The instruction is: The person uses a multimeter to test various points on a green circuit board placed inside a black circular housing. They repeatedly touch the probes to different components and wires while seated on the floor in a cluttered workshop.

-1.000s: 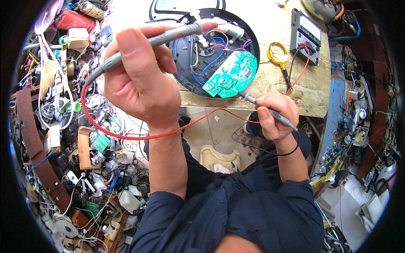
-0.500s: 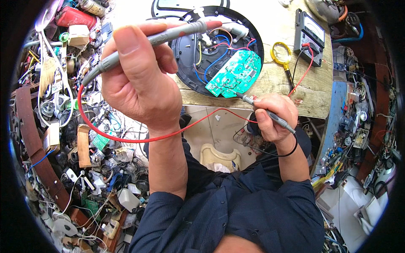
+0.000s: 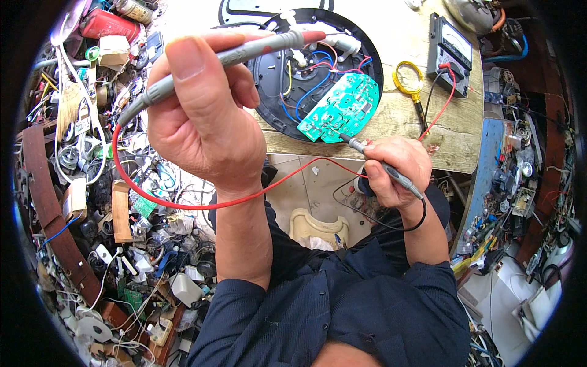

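Observation:
My left hand is closed round a grey test probe with a red tip and a red lead, raised close in front of me. In my right hand is a second grey test probe on a black lead. Its point reaches the lower edge of a green circuit board; whether it touches I cannot tell. The board lies in a round black housing with blue, red and yellow wires. At the table's far right stands an analog multimeter, with red and black leads plugged in.
A yellow-rimmed magnifying glass lies on the wooden table between housing and meter. Piled electronic scrap crowds the left, with more parts on the right. A cream plastic container stands on the floor below.
The right probe has shifted slightly up and left, its point moving a little further over the board's lower edge. My left hand and its probe are nearly still.

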Available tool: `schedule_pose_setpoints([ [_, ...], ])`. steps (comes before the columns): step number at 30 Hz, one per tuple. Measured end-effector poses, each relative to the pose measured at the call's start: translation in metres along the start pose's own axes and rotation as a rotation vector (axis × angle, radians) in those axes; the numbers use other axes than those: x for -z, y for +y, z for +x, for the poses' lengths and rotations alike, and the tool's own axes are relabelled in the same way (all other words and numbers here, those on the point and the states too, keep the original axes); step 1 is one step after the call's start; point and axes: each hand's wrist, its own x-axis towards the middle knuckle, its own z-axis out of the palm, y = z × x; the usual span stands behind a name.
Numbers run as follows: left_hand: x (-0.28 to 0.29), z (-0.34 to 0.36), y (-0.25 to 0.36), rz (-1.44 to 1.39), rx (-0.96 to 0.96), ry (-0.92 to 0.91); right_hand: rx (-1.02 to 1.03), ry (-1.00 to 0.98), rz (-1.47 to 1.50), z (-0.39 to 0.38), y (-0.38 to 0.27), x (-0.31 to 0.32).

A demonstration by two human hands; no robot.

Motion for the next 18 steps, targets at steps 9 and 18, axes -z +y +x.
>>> schedule_pose_setpoints([
  [9,0.0019,-0.0001,-0.0007,0.006,0.006,0.009,0.022,-0.012,-0.037,-0.0007,0.0010,-0.0020],
  [18,0.0016,-0.0004,-0.0002,0.010,0.006,0.023,0.001,-0.018,-0.043,-0.0001,0.0011,-0.0023],
])
